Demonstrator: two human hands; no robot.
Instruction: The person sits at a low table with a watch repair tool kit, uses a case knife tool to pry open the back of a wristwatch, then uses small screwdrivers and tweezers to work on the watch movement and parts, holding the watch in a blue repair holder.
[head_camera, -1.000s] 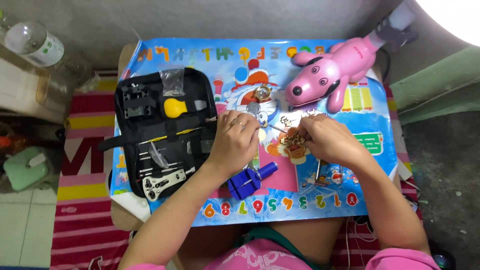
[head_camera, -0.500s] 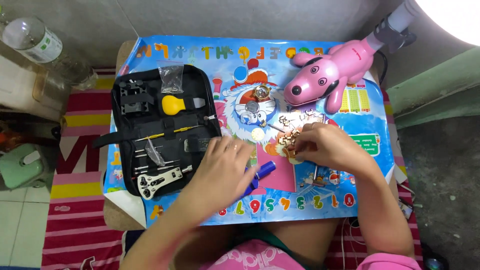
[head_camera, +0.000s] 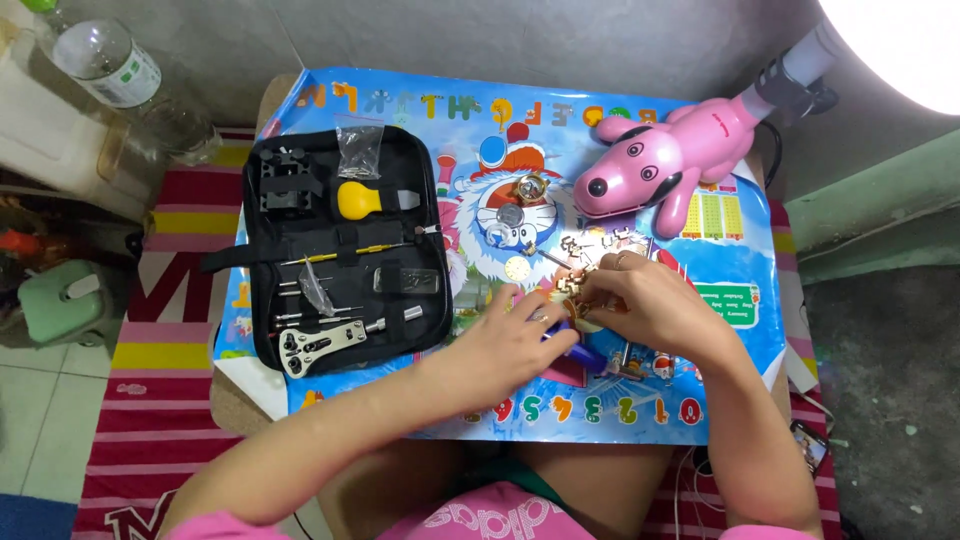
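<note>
My left hand grips a blue plastic tool, and its fingers cover most of it. My right hand touches it from the right and pinches a gold watch bracelet over the blue tool. Loose gold links lie just beyond my hands. Further back on the colourful mat lie a small pale dial, a round silver case back and a gold watch case.
An open black tool case with a yellow-handled knife, screwdrivers and a case wrench lies on the left. A pink dog-shaped lamp stands at the back right. A plastic bottle and a glass stand off the table's left.
My left hand left the bracelet, reached toward the front edge for the blue tool, and brought it under my right hand. The right hand stayed on the bracelet.
</note>
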